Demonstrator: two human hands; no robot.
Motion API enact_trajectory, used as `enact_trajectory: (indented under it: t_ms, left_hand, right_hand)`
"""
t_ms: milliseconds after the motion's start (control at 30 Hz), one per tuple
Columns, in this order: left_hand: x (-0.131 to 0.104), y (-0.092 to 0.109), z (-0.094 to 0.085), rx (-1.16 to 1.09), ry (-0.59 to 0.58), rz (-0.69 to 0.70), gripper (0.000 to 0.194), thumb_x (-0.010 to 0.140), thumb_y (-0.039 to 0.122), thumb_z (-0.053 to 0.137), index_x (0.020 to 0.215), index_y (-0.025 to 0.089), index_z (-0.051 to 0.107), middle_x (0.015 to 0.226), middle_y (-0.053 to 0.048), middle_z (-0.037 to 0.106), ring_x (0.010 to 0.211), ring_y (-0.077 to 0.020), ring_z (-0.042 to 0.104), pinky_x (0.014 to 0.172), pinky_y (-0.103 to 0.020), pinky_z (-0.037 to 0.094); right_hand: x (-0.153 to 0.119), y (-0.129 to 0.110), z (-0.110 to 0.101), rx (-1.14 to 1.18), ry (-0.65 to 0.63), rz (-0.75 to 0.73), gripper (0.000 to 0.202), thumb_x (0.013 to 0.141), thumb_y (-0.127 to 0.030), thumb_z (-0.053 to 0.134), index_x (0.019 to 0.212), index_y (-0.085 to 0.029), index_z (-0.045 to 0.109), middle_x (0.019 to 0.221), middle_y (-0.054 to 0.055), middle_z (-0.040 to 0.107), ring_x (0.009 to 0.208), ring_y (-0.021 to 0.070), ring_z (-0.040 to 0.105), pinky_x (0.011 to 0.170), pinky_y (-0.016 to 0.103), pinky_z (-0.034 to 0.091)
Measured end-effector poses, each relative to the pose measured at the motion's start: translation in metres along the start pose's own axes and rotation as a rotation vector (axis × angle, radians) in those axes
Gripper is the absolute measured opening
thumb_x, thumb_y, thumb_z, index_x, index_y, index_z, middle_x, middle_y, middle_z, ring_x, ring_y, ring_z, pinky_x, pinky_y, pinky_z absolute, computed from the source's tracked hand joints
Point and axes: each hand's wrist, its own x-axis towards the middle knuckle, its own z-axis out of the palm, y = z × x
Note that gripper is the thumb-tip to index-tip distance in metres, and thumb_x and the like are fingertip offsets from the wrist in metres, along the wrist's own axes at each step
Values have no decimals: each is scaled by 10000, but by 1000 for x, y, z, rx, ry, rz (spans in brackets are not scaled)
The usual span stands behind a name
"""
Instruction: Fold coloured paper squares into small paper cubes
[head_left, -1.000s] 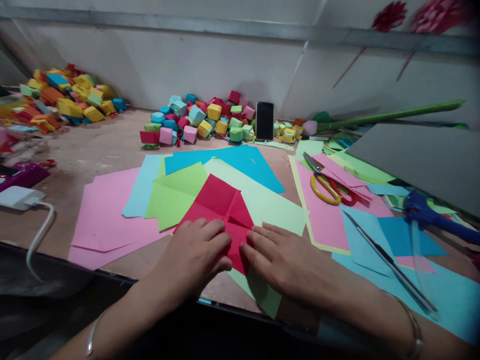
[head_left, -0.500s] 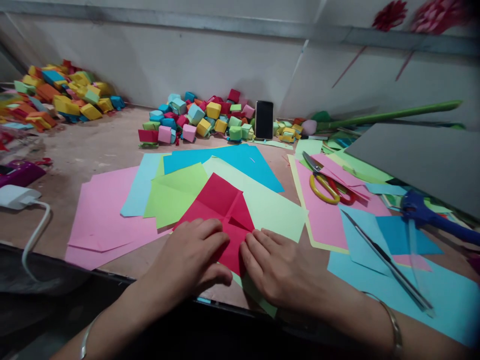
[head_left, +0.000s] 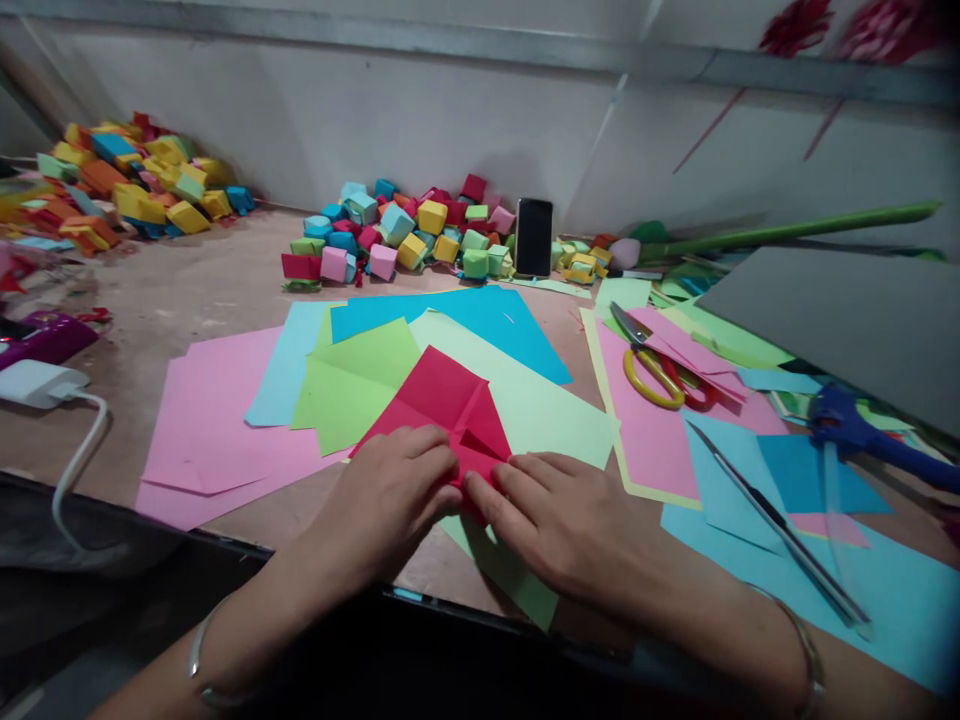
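Note:
A red sheet of paper (head_left: 441, 388), creased and partly folded, lies in front of me on top of green sheets. My left hand (head_left: 401, 480) is closed on its near left part, with the thumb and fingers pinching the near edge. From the other side, my right hand (head_left: 551, 505) grips the near right part, its fingers bent over the paper. The near edge looks folded up between both hands, though my fingers hide most of that fold. Under and behind it are a lime sheet (head_left: 356, 375), a pale green sheet (head_left: 547, 410) and a blue sheet (head_left: 450, 312).
Scissors (head_left: 651, 375), a slim pointed metal tool (head_left: 780, 530) and a blue glue gun (head_left: 847, 425) lie on the right among paper sheets. Small folded paper cubes (head_left: 431, 218) are heaped along the wall near a phone (head_left: 534, 238). A white charger (head_left: 43, 383) with cable is at left.
The near part of the red paper has been folded up, so less of it shows. My right hand's fingers have moved left and closer to my left hand, whose thumb has drawn in.

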Motion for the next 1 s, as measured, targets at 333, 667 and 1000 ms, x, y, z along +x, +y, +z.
enact_trajectory:
  t_ms: [333,667,1000]
  left_hand:
    - [-16,0,-5,-6,117,29,365,938,482,437,878,169,616,888,-67,680,788,-214,611,672,-339,473]
    - [-27,2,7,-72,192,-27,170,926,205,477,805,167,591,876,-64,637,761,-208,570,638,-334,441]
    - [-13,9,18,150,183,-213,239,934,221,427,731,178,546,713,-50,527,616,-220,499,538,-330,334]
  right_hand:
    - [1,4,18,319,149,263,287,935,-142,404,745,-139,619,724,64,615,665,161,520,593,283,386]
    - [12,4,32,511,177,507,362,985,-372,370,735,-159,521,794,77,569,721,169,502,628,283,411]
    - [15,2,49,364,189,551,362,981,-395,373,700,-183,462,676,30,492,582,144,419,525,272,310]
